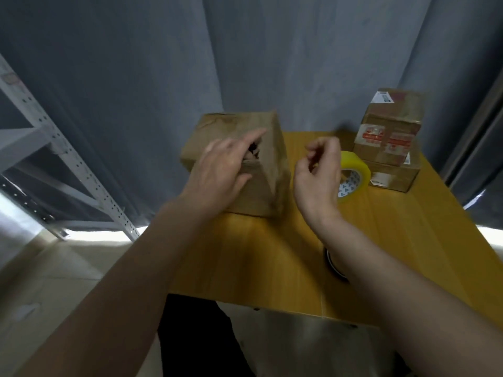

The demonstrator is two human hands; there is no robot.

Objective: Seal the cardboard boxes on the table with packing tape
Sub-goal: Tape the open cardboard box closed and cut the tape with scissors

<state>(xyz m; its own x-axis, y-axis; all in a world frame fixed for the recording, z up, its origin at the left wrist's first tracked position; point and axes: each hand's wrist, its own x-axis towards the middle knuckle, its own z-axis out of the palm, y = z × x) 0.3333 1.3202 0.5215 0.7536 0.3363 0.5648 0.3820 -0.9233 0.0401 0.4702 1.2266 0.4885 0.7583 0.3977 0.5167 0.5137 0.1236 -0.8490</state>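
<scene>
Item: yellow wood-grain desk (272, 257), carrying three cartons and tape. Brown cardboard box (236, 148), far left of the desk, shows a gap or tear on its near upper face where the flaps meet; it appears unsealed. Left hand (220, 172) lies flat on that box, fingers extended and released, index finger pointing across the gap; it grasps nothing. Right hand (318, 178) hovers just right of the box, fingers curled and thumb near forefinger as if pinching; whether a clear tape end lies between them cannot be told, owing to motion blur. Yellow roll of packing tape (353, 175) stands on the desk directly behind the right hand. Two smaller taped cardboard boxes (389, 148), stacked at the far right corner, look sealed already. Dark round object (333, 265), partly hidden under the right forearm, is unidentified. Risks, judged: the flaps may spring apart if the left hand lifts before tape is laid; a loose tape end may fold onto itself; the right forearm may knock the dark object off the near edge.
</scene>
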